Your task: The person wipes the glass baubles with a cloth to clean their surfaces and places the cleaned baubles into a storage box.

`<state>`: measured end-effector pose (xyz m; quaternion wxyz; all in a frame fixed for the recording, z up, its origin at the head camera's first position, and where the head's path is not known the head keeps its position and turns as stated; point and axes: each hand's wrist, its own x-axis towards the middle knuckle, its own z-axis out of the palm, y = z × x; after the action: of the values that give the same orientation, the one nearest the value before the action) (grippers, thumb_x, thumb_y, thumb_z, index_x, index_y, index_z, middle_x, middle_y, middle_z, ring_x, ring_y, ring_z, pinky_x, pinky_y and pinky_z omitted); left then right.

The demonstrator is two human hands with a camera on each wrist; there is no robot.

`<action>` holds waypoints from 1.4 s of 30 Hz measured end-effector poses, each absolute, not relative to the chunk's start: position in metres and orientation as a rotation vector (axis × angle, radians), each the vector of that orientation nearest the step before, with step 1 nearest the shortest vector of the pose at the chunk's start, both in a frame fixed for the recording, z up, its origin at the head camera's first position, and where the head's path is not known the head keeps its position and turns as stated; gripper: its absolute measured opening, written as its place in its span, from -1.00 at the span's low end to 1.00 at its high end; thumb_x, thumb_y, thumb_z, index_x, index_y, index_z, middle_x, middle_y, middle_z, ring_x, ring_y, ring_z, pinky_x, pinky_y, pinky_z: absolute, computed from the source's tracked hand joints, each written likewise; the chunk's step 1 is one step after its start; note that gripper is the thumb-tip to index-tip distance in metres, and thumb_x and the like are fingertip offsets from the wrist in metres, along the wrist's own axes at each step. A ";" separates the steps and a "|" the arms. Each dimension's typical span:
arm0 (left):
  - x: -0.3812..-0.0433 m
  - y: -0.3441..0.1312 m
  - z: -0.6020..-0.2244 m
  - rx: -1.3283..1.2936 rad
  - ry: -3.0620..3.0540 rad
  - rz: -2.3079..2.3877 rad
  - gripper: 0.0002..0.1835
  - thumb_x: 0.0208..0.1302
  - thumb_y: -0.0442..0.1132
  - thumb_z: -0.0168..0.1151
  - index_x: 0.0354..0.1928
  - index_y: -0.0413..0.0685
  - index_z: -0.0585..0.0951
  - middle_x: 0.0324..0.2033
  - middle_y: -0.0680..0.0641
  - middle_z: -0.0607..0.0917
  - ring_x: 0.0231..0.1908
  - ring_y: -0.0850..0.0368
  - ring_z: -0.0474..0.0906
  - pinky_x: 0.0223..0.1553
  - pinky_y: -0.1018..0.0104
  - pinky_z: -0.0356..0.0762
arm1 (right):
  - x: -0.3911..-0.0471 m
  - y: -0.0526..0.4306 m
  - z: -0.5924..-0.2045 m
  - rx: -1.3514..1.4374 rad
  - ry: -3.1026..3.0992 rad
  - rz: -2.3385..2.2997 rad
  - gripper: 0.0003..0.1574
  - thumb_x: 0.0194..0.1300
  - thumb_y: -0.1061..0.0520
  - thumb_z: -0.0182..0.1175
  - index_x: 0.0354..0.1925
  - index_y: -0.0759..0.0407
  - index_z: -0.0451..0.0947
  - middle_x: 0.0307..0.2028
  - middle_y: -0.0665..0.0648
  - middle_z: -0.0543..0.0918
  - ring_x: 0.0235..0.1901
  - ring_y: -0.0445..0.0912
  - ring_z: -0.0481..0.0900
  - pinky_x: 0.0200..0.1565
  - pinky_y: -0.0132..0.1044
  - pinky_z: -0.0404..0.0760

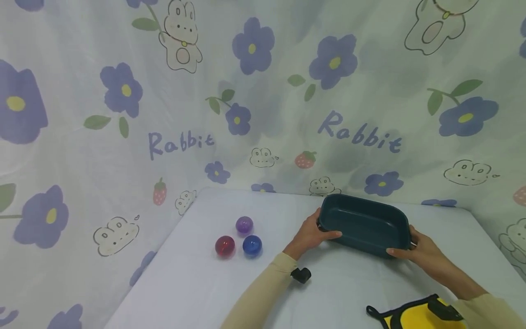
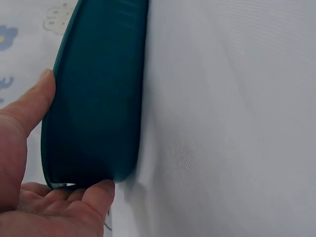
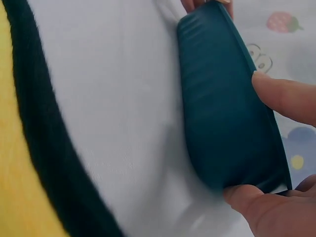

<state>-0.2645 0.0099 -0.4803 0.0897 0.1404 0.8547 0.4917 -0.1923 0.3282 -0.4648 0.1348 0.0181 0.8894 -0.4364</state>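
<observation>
A dark teal rectangular baking dish [image 1: 363, 226] is held between both hands on the right half of the white table, its inside facing me. At its left end my left hand [image 1: 307, 234] grips the handle, the thumb lying on the rim. My right hand [image 1: 429, 252] holds the opposite end the same way, with fingers around the handle. Both wrist views show the dish's long outer wall [image 2: 96, 94] with a thumb at the rim and fingertips under the end. Whether its base touches the tablecloth I cannot tell.
Left of the dish sit a purple ball [image 1: 244, 225], a red ball [image 1: 225, 246] and a blue ball [image 1: 252, 246], all glossy. A yellow pot holder [image 1: 423, 316] with black trim lies at the front right, partly under the right forearm. A printed curtain [image 1: 283, 105] hangs behind the table.
</observation>
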 end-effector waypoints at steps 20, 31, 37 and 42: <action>-0.255 -0.026 -0.487 0.462 2.565 1.572 0.08 0.19 0.08 0.53 0.63 -0.02 0.14 0.52 -0.11 0.40 0.54 -0.03 0.29 0.54 -0.07 0.31 | -0.203 0.295 -0.467 -0.022 2.562 -1.325 0.50 0.32 -0.18 0.40 0.56 0.56 -0.41 0.53 0.67 -0.08 0.49 0.54 0.09 0.42 0.27 0.39; -0.251 -0.045 -0.483 0.432 2.619 1.560 0.06 0.17 0.08 0.55 0.60 -0.02 0.20 0.48 -0.14 0.47 0.50 -0.05 0.35 0.54 -0.11 0.30 | -0.206 0.278 -0.465 -0.122 2.556 -1.355 0.41 0.34 -0.13 0.40 0.57 0.55 -0.30 0.52 0.64 0.03 0.48 0.48 0.21 0.36 0.17 0.52; -0.247 -0.054 -0.483 0.422 2.605 1.599 0.05 0.17 0.05 0.56 0.59 -0.05 0.21 0.47 -0.14 0.48 0.50 -0.07 0.36 0.53 -0.14 0.30 | -0.209 0.270 -0.465 -0.163 2.552 -1.345 0.41 0.34 -0.13 0.40 0.58 0.54 -0.31 0.53 0.62 0.04 0.49 0.47 0.21 0.36 0.18 0.51; -0.243 -0.063 -0.481 0.410 2.597 1.635 0.02 0.18 0.02 0.56 0.58 -0.07 0.22 0.44 -0.15 0.51 0.48 -0.08 0.39 0.53 -0.15 0.31 | -0.213 0.262 -0.466 -0.168 2.557 -1.349 0.44 0.30 -0.16 0.43 0.58 0.53 -0.28 0.54 0.59 0.07 0.49 0.44 0.23 0.38 0.19 0.48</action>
<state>-0.2428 -0.0633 -0.4809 0.0224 0.1325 0.8386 0.5280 -0.2131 0.2617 -0.4660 0.1223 -0.0574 0.8764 -0.4623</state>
